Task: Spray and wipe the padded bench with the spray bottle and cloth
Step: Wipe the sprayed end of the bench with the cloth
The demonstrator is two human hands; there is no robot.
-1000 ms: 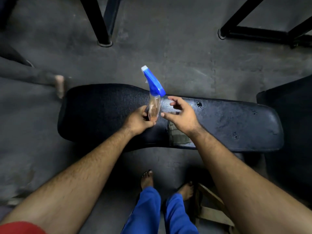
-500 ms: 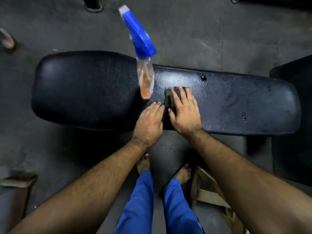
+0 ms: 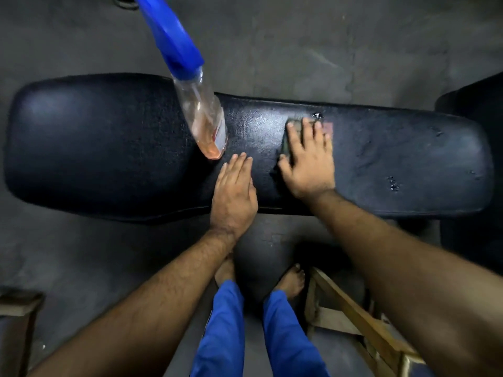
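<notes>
Head view: right hand (image 3: 307, 161) presses cloth (image 3: 292, 129) flat on bench (image 3: 109, 137), grip apart; left hand (image 3: 234, 191) flat, empty.

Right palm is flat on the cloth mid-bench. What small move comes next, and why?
Probably slide the right hand, pressing the folded dark cloth, along the black padded bench toward its right end. That stretch lies beyond the cloth, while the blue-topped clear spray bottle stands to the left, beside the resting left hand.

No writing, brand or number can be read anywhere. The spray bottle (image 3: 202, 115), standing on the padded bench (image 3: 95, 148), bears what may be a label, too blurred to read.
</notes>
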